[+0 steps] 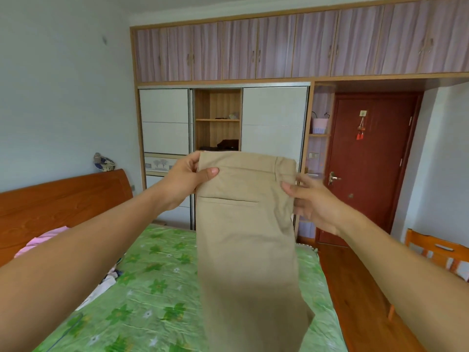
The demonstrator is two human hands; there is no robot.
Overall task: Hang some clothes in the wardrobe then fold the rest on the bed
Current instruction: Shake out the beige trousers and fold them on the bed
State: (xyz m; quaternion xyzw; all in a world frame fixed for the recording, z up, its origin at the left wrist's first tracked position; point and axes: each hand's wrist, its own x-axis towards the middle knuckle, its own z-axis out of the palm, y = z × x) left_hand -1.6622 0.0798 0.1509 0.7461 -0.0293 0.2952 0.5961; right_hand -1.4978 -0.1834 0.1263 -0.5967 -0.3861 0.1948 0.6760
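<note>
Two bare forearms reach forward, and the hands are well apart, each clamped on one end of a waistband. The left hand point(185, 179) pinches the left corner, thumb on the front of the cloth and fingers behind it. The right hand point(312, 201) grips the right edge, thumb on the front, with the other fingers curled behind.

Between them hangs a pair of beige cotton trousers point(246, 237), held up in the air by the waistband with a slit pocket facing the camera. The legs hang straight down over the bed and run out of the bottom of the view.

Below lies the bed with its green flower-patterned cover point(152, 288). A heap of mixed light clothes point(109, 278) sits near its left edge, and a pink cloth point(43, 240) lies beside the reddish wooden headboard point(58, 199). At the right stands an orange wooden chair point(436, 252).

Beyond the foot of the bed is the wardrobe with white sliding doors point(165, 123). Its middle compartment is open, showing dark folded clothes point(228, 144) on a lower shelf. To its right is a dark red door point(368, 161).
</note>
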